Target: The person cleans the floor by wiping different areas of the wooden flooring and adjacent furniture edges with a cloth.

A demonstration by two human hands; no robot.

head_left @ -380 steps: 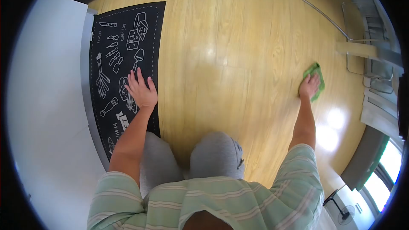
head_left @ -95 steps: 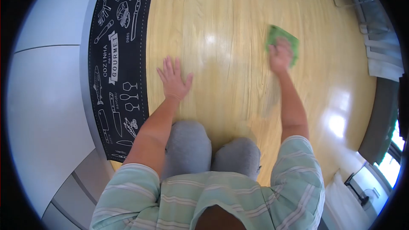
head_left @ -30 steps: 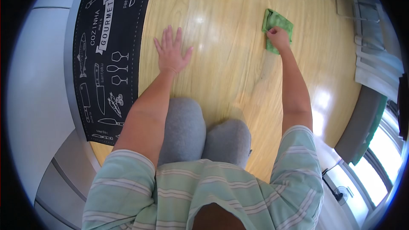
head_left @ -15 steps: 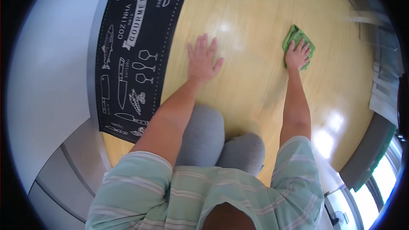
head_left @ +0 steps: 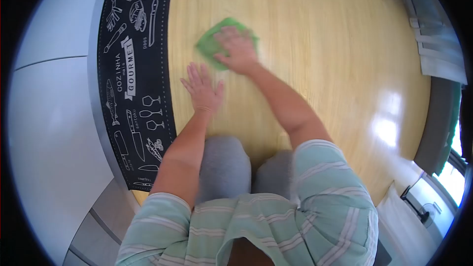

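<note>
A green cloth (head_left: 213, 42) lies on the light wooden floor (head_left: 315, 34). My right hand (head_left: 237, 49) is spread flat on it, palm down, pressing it against the boards; the hand and cloth are slightly blurred. Just below and to the left, my left hand (head_left: 202, 88) rests on the bare wood with its fingers apart, holding nothing. It is beside the edge of a black kitchen mat (head_left: 148, 74) printed with white drawings of knives, glasses and food.
My grey-clad knees (head_left: 224, 167) are on the floor, close behind my hands. White cabinet-like fronts (head_left: 49, 113) run along the left. At the right stand a dark grey piece (head_left: 433, 128), pale hanging fabric (head_left: 438, 54) and a bright window (head_left: 452, 180).
My right hand has swept the green cloth leftward across the floor, from far right to near my left hand. The view has turned, and the left hand still lies flat on the wood.
</note>
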